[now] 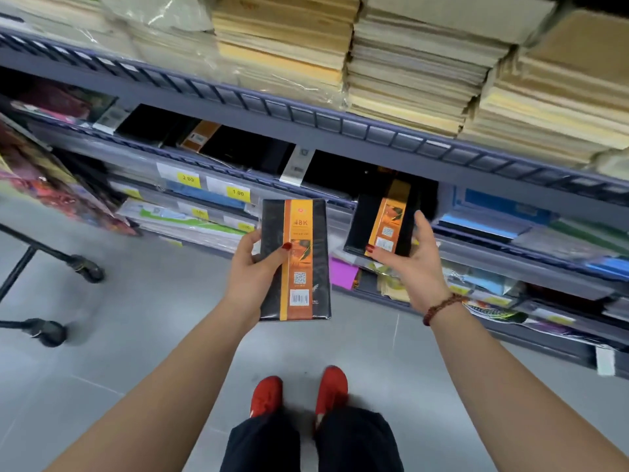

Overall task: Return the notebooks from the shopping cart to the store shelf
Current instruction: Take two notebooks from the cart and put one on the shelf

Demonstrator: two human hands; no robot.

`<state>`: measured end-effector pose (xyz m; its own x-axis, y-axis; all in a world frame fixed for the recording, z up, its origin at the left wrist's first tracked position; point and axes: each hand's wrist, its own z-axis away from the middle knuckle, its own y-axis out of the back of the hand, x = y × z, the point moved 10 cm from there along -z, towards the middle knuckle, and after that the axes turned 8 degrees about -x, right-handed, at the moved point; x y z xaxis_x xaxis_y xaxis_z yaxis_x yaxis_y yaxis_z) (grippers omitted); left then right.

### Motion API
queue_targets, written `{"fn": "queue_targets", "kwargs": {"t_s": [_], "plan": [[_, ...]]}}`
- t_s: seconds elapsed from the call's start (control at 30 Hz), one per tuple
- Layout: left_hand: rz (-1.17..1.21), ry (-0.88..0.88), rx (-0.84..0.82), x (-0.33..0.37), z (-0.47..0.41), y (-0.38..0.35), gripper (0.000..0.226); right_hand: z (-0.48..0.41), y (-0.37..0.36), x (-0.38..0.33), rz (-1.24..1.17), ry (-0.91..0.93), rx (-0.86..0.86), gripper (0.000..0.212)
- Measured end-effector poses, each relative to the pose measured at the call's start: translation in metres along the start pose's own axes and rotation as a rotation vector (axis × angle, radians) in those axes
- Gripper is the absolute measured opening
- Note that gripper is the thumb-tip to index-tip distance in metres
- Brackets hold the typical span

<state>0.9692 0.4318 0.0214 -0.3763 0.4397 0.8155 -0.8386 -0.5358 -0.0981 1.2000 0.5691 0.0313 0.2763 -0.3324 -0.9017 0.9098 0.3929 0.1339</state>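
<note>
Two black notebooks with orange bands here, one in each hand. The left hand grips the left notebook by its left edge, thumb laid across the cover. It's held out over the grey floor, short of the shelves and touching nothing else.

The right hand clutches the right notebook, thumb on the lower front and fingers round the right edge. That one is tilted, with its top end poking into the gap under the grey rail. Its bottom end hangs out past the front edge of the shelf where more black notebooks lie. The gap looks low, and there's dark open space just left of the right notebook.

Paper stacks on the rail's own shelf stick out over its edge a bit. Lower shelves are packed with wrapped stuff and yellow price tags. The cart shows only its legs and wheels, at far left, well apart from both hands. Plenty of bare floor lies between it and the red shoes.
</note>
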Motion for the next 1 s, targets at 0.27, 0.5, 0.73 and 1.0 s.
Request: {"fn": "queue_targets", "kwargs": {"t_s": [0.27, 0.5, 0.73, 1.0], "plan": [[0.063, -0.045, -0.033, -0.008, -0.025, -0.003, 0.033, -0.009, 0.002, -0.003, 0.467, 0.233, 0.116, 0.071], [0.079, -0.097, -0.055, -0.008, -0.047, 0.0, 0.031, -0.043, 0.01, -0.034, 0.718, 0.396, 0.312, 0.05], [0.081, -0.125, -0.092, -0.012, -0.066, 0.0, 0.034, -0.073, 0.014, -0.036, 0.729, 0.398, 0.328, 0.052], [0.076, -0.163, -0.129, -0.008, -0.076, -0.004, 0.03, -0.079, 0.02, -0.041, 0.606, 0.372, 0.324, 0.054]]}}
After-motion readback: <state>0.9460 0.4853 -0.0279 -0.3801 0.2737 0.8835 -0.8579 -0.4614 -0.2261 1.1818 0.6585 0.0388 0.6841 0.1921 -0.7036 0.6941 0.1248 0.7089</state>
